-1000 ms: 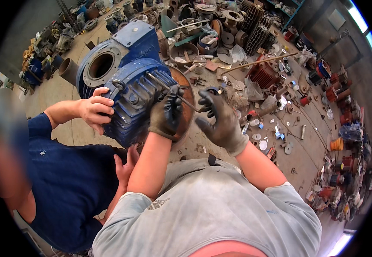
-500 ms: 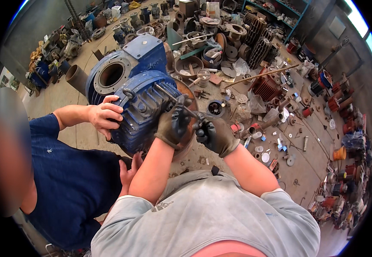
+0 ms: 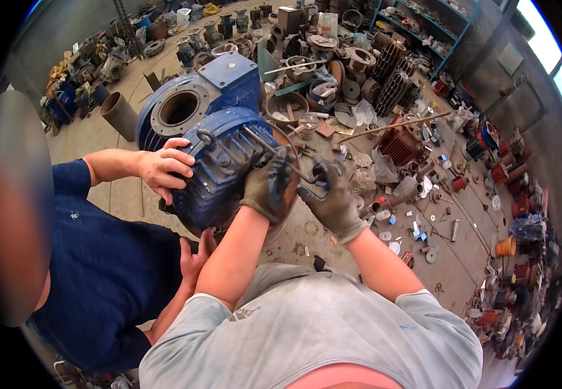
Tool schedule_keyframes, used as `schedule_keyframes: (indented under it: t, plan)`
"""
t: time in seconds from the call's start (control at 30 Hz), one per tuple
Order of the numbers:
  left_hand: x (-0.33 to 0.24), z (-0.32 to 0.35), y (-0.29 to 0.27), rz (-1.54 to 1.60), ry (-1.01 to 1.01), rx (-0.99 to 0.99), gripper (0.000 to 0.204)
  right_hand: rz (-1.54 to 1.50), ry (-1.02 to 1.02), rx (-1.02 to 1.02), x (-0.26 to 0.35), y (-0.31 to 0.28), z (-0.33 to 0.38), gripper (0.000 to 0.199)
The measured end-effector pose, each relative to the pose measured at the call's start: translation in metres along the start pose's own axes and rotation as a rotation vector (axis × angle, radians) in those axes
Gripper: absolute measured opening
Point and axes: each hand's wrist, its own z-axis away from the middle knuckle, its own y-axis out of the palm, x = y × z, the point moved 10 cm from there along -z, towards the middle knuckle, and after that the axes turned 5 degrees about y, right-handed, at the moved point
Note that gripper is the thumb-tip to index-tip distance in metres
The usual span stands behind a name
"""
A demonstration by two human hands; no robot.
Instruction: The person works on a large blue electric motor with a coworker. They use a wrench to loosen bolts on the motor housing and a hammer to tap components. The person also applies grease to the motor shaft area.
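Note:
A large blue gear motor [image 3: 229, 146] with a ribbed body and a round flange stands in front of me, leaning over a rusty disc [image 3: 287, 194]. My left hand [image 3: 266, 188], in a dark work glove, is closed round a thin metal rod [image 3: 301, 172] at the motor's right side. The rod runs slantwise past the ribs, and its far end lies against the casing. Near the rod's close end my gloved right hand [image 3: 336, 198] has its thumb and forefinger apart. A co-worker's bare hand [image 3: 167, 170] presses on the motor's left side, and their other hand [image 3: 196, 256] is beneath it.
The co-worker in a dark blue shirt [image 3: 106, 259] stands close at my left. Castings, pipes and a long wooden stick [image 3: 394, 126] litter the floor ahead and right. A steel pipe section [image 3: 118, 115] stands behind the motor; a blue shelf [image 3: 446, 48] is far off.
My right hand has loosened from the rod's end, spreading its fingers and shifting slightly right. My left hand stays on the rod. The co-worker still holds the motor.

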Motion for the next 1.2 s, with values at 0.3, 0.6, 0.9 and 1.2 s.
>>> schedule_keyframes:
  t: [0.3,0.6,0.9,1.2]
  plan:
    - [-0.003,-0.026,-0.026,-0.438,0.449,0.097,0.028,-0.597,0.463,0.222,-0.034,0.026,0.01,0.06]
    - [-0.009,-0.004,-0.01,0.039,0.134,-0.048,0.025,-0.774,0.61,0.453,-0.054,0.051,0.009,0.026]
    - [-0.014,-0.013,-0.011,0.15,0.168,-0.169,0.023,0.123,-0.29,-0.063,0.049,-0.032,-0.004,0.04]
    - [-0.014,-0.003,-0.006,-0.003,0.176,-0.205,0.022,0.375,-0.086,0.228,0.003,-0.01,-0.029,0.046]
